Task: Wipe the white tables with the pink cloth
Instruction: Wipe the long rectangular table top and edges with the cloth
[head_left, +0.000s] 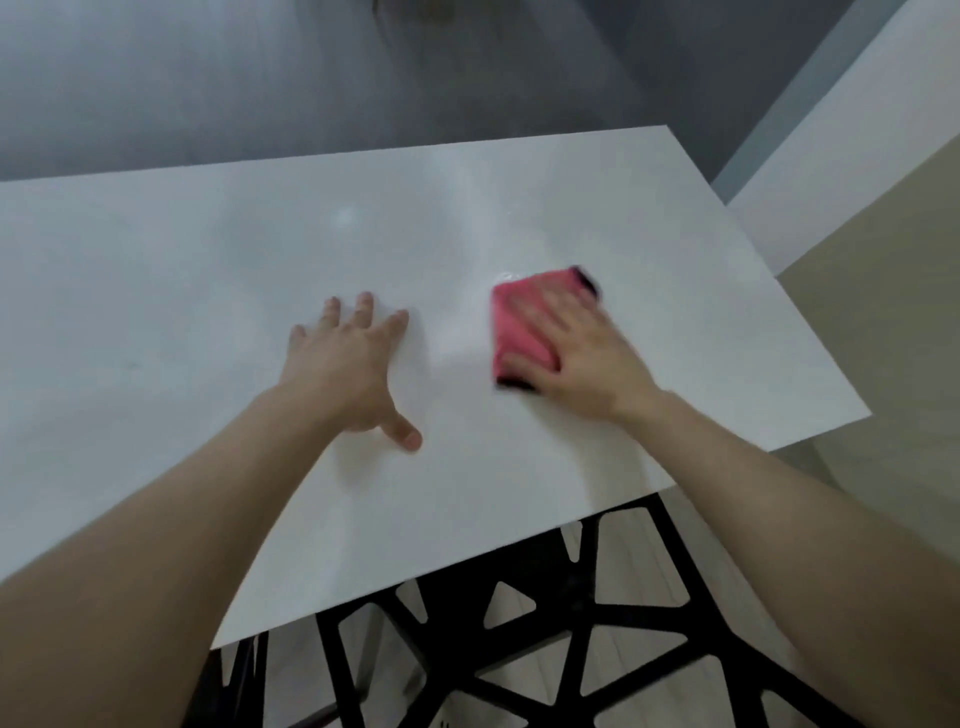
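Well, mid-wipe I'd say: right hand (576, 348), grip flat and unclenched, presses the pink cloth (519, 322) on the table (208, 260) nr its right edge. Left hand (353, 364), grip released, rests on the top. Left half prob. unwiped; other tables not in view.

**Table** (208, 291): white top, smooth and hard, with a soft sheen. Pale, blurred reflections run across it, and a small bright glint shows just beside the cloth. What the slab is made of cannot be told.

**Cloth** (519, 322): pink fabric, matt and soft-looking, with dark edging at two corners. The weave is lost to blur.

**Frame** (457, 603) under the top: black, matt, made of flat struts with clean-cut edges. It may be metal or plastic; this cannot be told.

**Floor** (644, 566): pale boards with a wood-like grain and low sheen.

**Wall** (208, 78) behind: grey, matt, streaked by blur.

**Side wall** (857, 156): white and beige, matt, smooth.
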